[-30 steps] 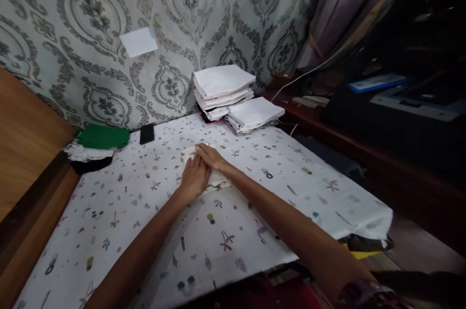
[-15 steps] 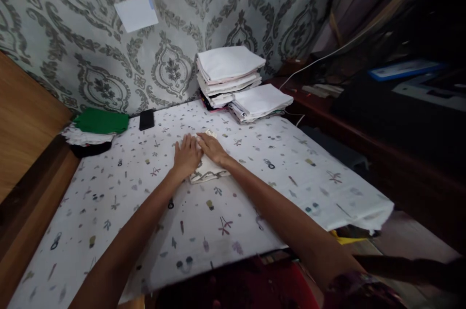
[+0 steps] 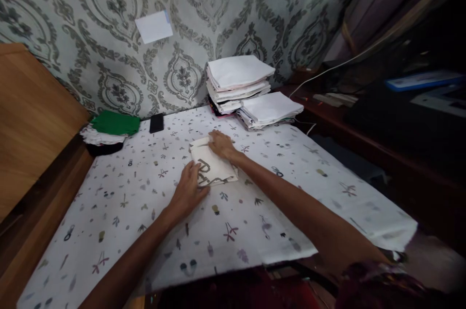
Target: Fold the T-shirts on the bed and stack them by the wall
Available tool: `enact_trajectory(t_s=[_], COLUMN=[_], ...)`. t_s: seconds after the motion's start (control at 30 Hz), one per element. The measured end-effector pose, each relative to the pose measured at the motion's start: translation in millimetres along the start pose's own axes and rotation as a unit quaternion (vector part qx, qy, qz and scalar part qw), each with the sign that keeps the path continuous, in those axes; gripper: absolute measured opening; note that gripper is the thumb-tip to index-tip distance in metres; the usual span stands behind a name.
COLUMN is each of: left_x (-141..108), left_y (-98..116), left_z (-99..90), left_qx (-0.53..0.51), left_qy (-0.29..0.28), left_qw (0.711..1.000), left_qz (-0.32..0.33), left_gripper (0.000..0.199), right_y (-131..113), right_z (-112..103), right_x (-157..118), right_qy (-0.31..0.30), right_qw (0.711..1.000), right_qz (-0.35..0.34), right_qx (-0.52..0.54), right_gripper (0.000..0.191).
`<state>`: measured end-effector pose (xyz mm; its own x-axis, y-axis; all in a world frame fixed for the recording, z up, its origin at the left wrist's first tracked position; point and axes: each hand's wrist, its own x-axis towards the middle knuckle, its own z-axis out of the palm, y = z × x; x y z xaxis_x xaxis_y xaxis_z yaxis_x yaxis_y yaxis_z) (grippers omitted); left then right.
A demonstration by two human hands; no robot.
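Observation:
A small folded white cloth (image 3: 215,167) with dark markings lies on the patterned white tablecloth (image 3: 163,246). My left hand (image 3: 187,188) rests at the cloth's near left corner, its fingers on the edge and the thumb apart. At the far right corner lies my right hand (image 3: 221,145), palm down with its fingers spread on the cloth and past its edge. Neither hand grips anything that I can see.
Two stacks of folded white cloths (image 3: 240,73) (image 3: 271,107) stand at the back. A black phone (image 3: 156,123) lies at the back left, beside a pile topped with green cloth (image 3: 115,123). A wooden panel (image 3: 32,119) bounds the left side.
My left hand has moved back toward me to the cloth's near left corner, and the hands are now apart. More of the cloth shows. The whole view has shifted slightly.

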<state>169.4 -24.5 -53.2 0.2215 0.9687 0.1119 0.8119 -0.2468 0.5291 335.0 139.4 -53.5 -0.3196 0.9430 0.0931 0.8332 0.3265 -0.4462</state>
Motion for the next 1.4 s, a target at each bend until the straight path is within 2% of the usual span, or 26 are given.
enact_trajectory(t_s=[0.07,0.13,0.27,0.37,0.57,0.73,0.9,1.03,1.13,1.2,1.27,1.4], left_x=[-2.5,-3.7,-1.3,1.9,0.7,-4.0,-11.4,-16.1,-11.6,-5.7,-0.2,5.2], left_y=[0.6,4.6,16.6,24.0,29.7,33.4,33.2,21.0,8.6,4.2,4.5,8.5], left_z=[-3.1,-4.0,-3.6,-4.6,-9.5,-12.0,-14.2,-24.3,-32.6,-34.0,-31.4,-24.0], left_qx=[0.000,0.025,0.133,0.187,0.232,0.222,0.194,0.135,0.048,-0.002,-0.012,-0.001], left_qy=[0.027,0.040,0.036,0.027,-0.015,-0.060,-0.053,-0.034,-0.002,-0.004,-0.022,-0.035], left_qw=[1.000,0.999,0.990,0.982,0.969,0.966,0.972,0.982,0.992,0.993,0.990,0.986], left_qz=[-0.001,-0.002,-0.016,-0.018,-0.080,-0.119,-0.120,-0.128,-0.115,-0.116,-0.139,-0.164], left_gripper=[0.057,0.046,0.035,0.034,0.030,0.026,0.028,0.035,0.018,0.020,0.023,0.006], right_y=[2.1,1.0,-7.9,-10.7,-3.2,-2.9,-2.5,-2.5,-2.8,-1.8,0.8,10.4], right_z=[-4.9,-4.8,4.6,11.0,14.8,16.6,19.5,17.3,11.0,5.3,-1.3,-17.9], right_x=[4.3,4.3,-3.5,-6.7,-4.1,-2.9,-2.0,-2.9,-1.5,3.0,11.2,28.9], right_qy=[-0.019,-0.010,0.044,0.023,0.002,-0.011,-0.005,-0.005,0.000,-0.005,-0.021,-0.051], right_qw=[1.000,0.999,0.994,0.992,0.997,0.998,0.998,0.998,0.998,0.998,0.999,0.999], right_qz=[0.011,0.007,-0.068,-0.106,-0.074,-0.060,-0.061,-0.065,-0.062,-0.046,-0.028,0.005], right_qx=[-0.019,-0.030,-0.073,-0.064,-0.017,-0.026,-0.026,-0.025,-0.034,-0.036,-0.030,0.002], right_gripper=[0.050,0.049,0.045,0.041,0.044,0.047,0.047,0.046,0.044,0.042,0.039,0.043])
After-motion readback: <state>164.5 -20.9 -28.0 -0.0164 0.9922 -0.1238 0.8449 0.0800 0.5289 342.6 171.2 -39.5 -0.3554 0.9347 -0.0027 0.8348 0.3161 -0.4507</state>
